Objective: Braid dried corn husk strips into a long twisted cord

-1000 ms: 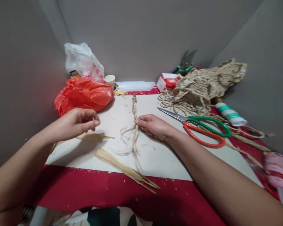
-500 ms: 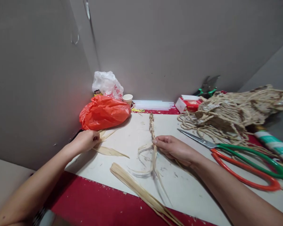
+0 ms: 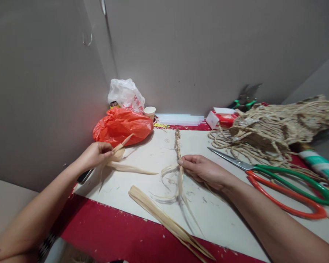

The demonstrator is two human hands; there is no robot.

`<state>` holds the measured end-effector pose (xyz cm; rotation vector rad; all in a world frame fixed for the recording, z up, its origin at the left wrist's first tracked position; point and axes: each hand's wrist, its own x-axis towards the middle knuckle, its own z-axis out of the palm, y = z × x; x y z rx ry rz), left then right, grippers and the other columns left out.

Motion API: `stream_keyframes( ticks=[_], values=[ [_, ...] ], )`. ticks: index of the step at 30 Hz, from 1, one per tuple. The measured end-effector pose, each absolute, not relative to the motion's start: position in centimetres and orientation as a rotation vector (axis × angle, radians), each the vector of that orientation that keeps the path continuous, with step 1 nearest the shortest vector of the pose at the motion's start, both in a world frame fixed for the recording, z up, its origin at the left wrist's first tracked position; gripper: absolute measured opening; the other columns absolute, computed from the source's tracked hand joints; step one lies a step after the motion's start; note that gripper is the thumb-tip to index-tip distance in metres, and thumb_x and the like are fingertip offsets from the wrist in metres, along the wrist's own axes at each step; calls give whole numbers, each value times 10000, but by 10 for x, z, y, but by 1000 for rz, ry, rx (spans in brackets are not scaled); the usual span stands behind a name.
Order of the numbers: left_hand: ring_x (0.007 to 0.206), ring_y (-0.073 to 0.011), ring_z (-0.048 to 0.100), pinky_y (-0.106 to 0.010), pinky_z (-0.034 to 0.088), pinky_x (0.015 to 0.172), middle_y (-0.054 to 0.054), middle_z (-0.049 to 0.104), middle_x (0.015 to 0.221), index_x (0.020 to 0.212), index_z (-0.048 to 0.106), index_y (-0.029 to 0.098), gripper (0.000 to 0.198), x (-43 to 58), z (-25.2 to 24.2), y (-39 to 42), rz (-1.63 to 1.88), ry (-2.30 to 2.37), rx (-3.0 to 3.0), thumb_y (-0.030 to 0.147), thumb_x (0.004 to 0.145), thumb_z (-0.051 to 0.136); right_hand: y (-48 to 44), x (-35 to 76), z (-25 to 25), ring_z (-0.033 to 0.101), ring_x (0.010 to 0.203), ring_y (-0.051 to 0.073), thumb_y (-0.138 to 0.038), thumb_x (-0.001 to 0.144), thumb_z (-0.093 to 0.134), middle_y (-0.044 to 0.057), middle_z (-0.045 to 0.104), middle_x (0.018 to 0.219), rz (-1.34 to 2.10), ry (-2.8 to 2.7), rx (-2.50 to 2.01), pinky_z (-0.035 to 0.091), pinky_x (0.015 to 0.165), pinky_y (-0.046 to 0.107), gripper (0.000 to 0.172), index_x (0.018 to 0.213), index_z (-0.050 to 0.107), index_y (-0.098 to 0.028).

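Pale flat husks [image 3: 122,144] were lifted by pinching left hand [image 3: 96,155], left of away-pointing tan fibre braid [image 3: 177,144] pinched by right hand [image 3: 204,170].

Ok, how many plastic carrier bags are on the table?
2 that I can see: the red bag, just beyond the left hand, and the white bag behind it. Another could be hidden behind them.
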<state>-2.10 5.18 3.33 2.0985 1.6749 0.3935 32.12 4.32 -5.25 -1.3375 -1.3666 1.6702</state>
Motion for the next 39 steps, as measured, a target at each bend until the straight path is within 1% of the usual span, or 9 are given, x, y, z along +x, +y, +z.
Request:
stream_keyframes(
  ticks=[6,12,16,20,23,26,29,33,39],
  values=[
    [588,-112,484,-202,357,562,18,574,604,723,670,145,229,-22,42,55,707,1731,1950,359,701,588,44,322,-55,169,379,33,-515,711,624,-99,282,469,1670,-1375,-1313,100,367,208,402,652,398,-188],
    [577,-79,488,-198,402,567,17,558,649,701,583,147,194,-17,48,59,868,1396,1542,286,632,699,44,322,-55,161,382,29,-508,723,617,-102,279,476,1677,-1368,-1308,93,366,208,393,661,403,-185],
    [514,-43,432,-160,340,482,44,490,611,702,551,138,216,6,44,61,769,1225,1341,222,616,730,43,321,-51,175,379,27,-499,724,616,-101,289,470,1674,-1369,-1297,103,364,205,388,653,406,-180],
    [461,-23,373,-143,281,439,57,465,555,719,566,138,207,39,29,65,651,1101,1248,262,660,720,43,321,-46,197,373,23,-467,713,629,-96,309,474,1672,-1339,-1274,109,356,202,375,629,408,-176],
    [496,-28,434,-141,326,482,24,546,587,713,600,124,201,65,18,68,609,1027,1194,287,676,712,44,323,-47,203,364,24,-450,730,616,-95,317,475,1691,-1320,-1249,101,351,205,355,631,412,-177],
    [573,-65,539,-176,401,568,-35,639,691,686,610,113,215,89,10,70,567,1006,1159,273,633,743,46,325,-48,202,354,25,-428,751,600,-95,315,463,1698,-1322,-1231,102,347,207,342,621,407,-178],
    [568,-99,570,-208,406,559,-61,662,696,671,599,113,237,109,2,72,525,1016,1141,262,587,763,47,325,-48,201,342,25,-404,760,594,-96,318,450,1692,-1314,-1223,103,337,205,321,621,412,-178],
    [469,-60,459,-194,308,478,-18,602,573,627,564,118,216,128,-8,73,514,999,1292,253,607,731,48,325,-48,205,329,24,-379,750,607,-99,332,438,1701,-1280,-1223,102,325,193,298,633,420,-179],
    [522,-68,449,-209,333,535,27,522,570,588,508,138,188,144,-7,72,556,945,1502,195,587,687,47,325,-44,215,328,20,-391,688,663,-106,325,432,1733,-1228,-1205,97,316,180,323,631,428,-176]
  ],
)
